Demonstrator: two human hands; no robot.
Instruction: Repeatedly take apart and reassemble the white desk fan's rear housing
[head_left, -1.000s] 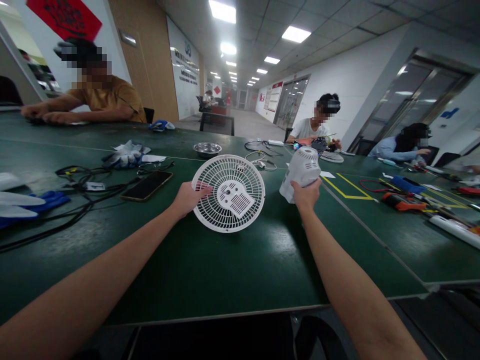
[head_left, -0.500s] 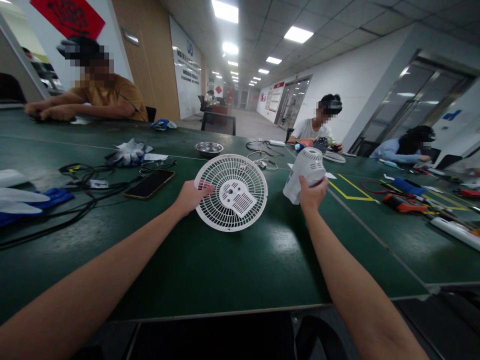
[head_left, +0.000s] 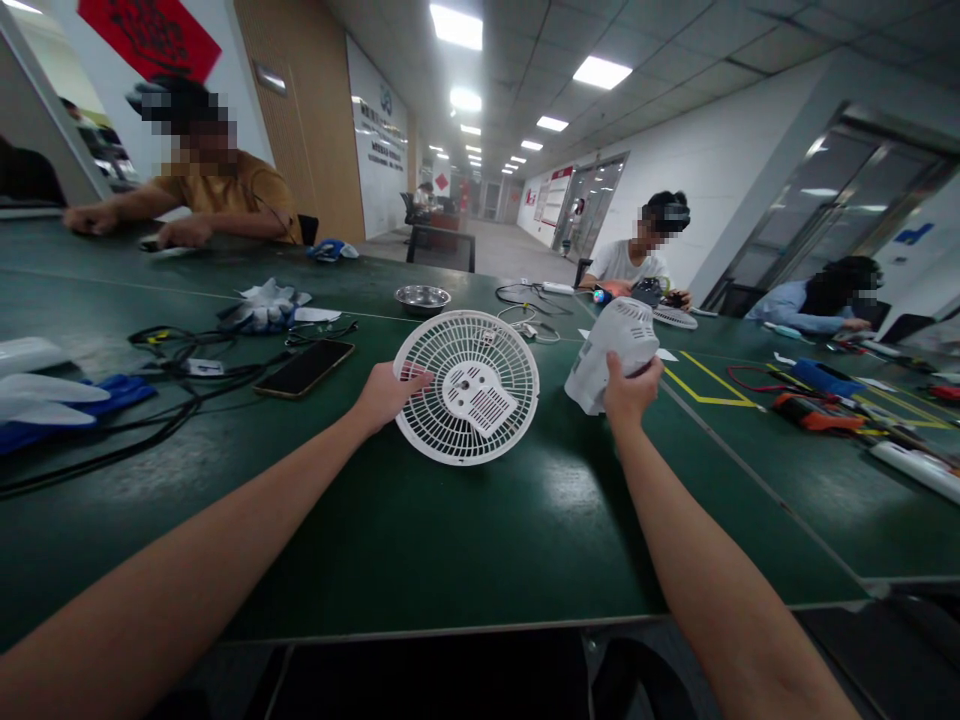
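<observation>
My left hand (head_left: 386,395) grips the left rim of a round white fan grille (head_left: 466,387), held tilted over the green table (head_left: 450,540). A barcode label sits on the grille's centre plate. My right hand (head_left: 630,392) is closed round the lower part of a white fan motor housing (head_left: 613,350), held up just right of the grille. The two parts are apart, with a small gap between them.
A black phone (head_left: 304,367), tangled black cables (head_left: 172,365), white-and-blue gloves (head_left: 262,305) and a steel bowl (head_left: 422,297) lie to the left and behind. Tools and red wires (head_left: 817,405) lie at right. Three other people sit at the far tables.
Both hands and the two fan parts have kept their hold and pose; the view has shifted slightly, and the person at the far left has moved a hand.
</observation>
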